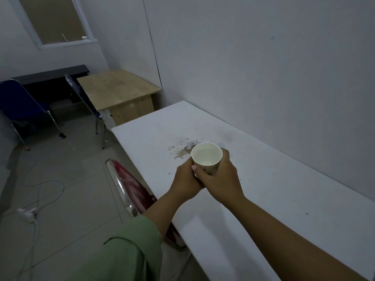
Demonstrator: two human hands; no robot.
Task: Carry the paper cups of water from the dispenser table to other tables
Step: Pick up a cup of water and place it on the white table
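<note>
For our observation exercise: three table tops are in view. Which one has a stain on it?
The white table under the hands holding the paper cup: a brownish stain marks it. The wooden desk and black table show none.

The cup point(207, 157) is white inside, with a small dark print on its side. The table point(253, 189) is white, with a brown stain point(183, 152) and little grey specks. The sleeve point(129, 252) is green. The desk point(117, 91) is light brown like wood. One chair point(22, 106) is dark blue. The chair point(132, 191) beside the table is red with a shiny silver edge. The wall point(263, 57) is pale grey. The floor point(67, 179) has grey tiles. The cord point(48, 191) is white.
</note>
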